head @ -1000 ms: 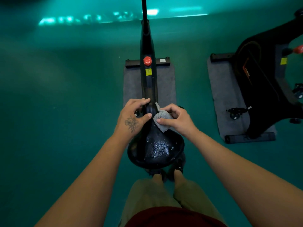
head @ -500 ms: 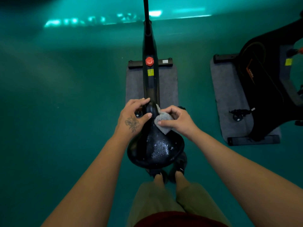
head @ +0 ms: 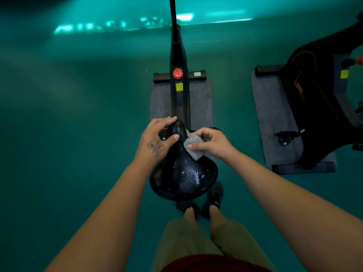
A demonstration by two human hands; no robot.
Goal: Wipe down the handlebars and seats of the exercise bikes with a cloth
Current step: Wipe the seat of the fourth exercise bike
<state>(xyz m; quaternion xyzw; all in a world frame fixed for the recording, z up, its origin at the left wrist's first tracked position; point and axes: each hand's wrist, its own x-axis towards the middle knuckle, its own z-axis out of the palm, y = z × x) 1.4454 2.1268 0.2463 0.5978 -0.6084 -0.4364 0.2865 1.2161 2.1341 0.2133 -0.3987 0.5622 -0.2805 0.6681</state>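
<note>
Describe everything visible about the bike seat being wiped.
The seat is a black, glossy saddle, seen from above: a wide rounded rear toward the person, narrowing to a nose that points away. Droplets speckle its right rear part. The left hand grips the nose, thumb on top. The right hand pinches a grey cloth against the seat's right side near the nose. It sits over the bike's black frame.

Seat [head: 184, 177] dead center, left hand [head: 157, 140] at its 10 o'clock, right hand [head: 212, 144] with cloth [head: 194, 148] at 1. Second bike [head: 318, 107] off at 3, on a mat [head: 275, 114].
</note>
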